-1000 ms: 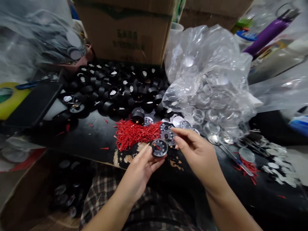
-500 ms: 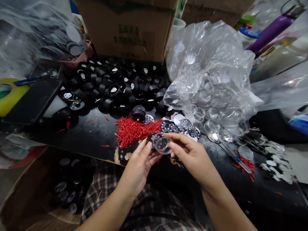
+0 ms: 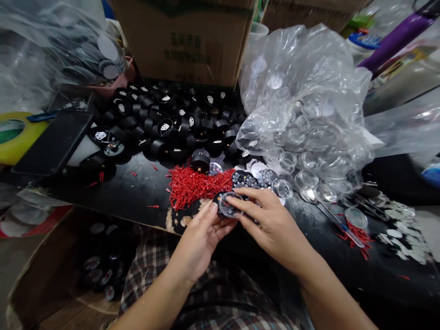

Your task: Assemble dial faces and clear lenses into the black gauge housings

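Note:
My left hand (image 3: pixel 202 233) is closed around a small black round gauge (image 3: pixel 217 198) with a dial face, holding it from the left and below. A clear round cover (image 3: pixel 229 208) sits over the gauge's face. Whether it is seated all the way cannot be seen. My right hand (image 3: pixel 266 217) rests its fingertips on the cover, with the thumb at its near edge. Just beyond the hands lie a heap of red pointers (image 3: pixel 195 185) and a pile of printed dials (image 3: pixel 240 177). Another clear cover (image 3: pixel 282 188) lies on that pile's right side.
Many black gauge cases (image 3: pixel 161 128) fill the back, before a cardboard box (image 3: pixel 185 50). A plastic bag (image 3: pixel 305 78) of clear covers stands right, near a screwdriver (image 3: pixel 338 224) and white pieces (image 3: pixel 405 229). A phone (image 3: pixel 53 142) and tape roll (image 3: pixel 17 137) lie left.
The right hand has moved its fingers over the gauge, and the clear cover now lies flatter on its face. A clear cover now shows on the dial pile. The view has shifted slightly.

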A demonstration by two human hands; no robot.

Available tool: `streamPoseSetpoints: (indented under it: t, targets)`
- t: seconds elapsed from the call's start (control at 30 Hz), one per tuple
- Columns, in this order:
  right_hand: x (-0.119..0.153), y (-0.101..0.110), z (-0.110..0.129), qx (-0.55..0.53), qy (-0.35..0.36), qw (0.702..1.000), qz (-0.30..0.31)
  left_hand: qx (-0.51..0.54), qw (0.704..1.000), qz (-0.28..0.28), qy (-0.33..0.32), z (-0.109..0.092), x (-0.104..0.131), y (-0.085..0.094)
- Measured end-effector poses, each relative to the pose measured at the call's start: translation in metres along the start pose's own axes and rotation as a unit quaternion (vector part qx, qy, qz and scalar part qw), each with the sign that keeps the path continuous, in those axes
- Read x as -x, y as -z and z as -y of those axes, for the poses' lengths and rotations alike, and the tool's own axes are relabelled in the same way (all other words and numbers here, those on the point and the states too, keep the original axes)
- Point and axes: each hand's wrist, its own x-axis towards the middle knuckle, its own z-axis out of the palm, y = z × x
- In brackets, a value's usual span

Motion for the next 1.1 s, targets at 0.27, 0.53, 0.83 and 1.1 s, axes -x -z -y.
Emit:
streamPoseSetpoints:
  t: [0.27,0.53,0.83,1.1]
  targets:
    - [-0.005,-0.002,0.014,-0.205,-0.132,0.969,-0.051,-0.033,0.999,0.016,-0.012,0.000,0.004,0.001]
    - [-0.012,-0.012,0.022,-0.134,-0.114,0.984,-0.035,-0.179,0.978,0.020,-0.102,0.006,0.008,0.006]
    - [-0.022,-0.027,0.030,-0.066,-0.079,0.993,-0.060,-0.325,0.940,0.013,-0.105,-0.003,0.026,0.013]
    - [-0.021,-0.028,0.018,-0.216,-0.138,0.966,0.028,-0.570,0.693,-0.307,-0.316,-0.058,0.083,0.113]
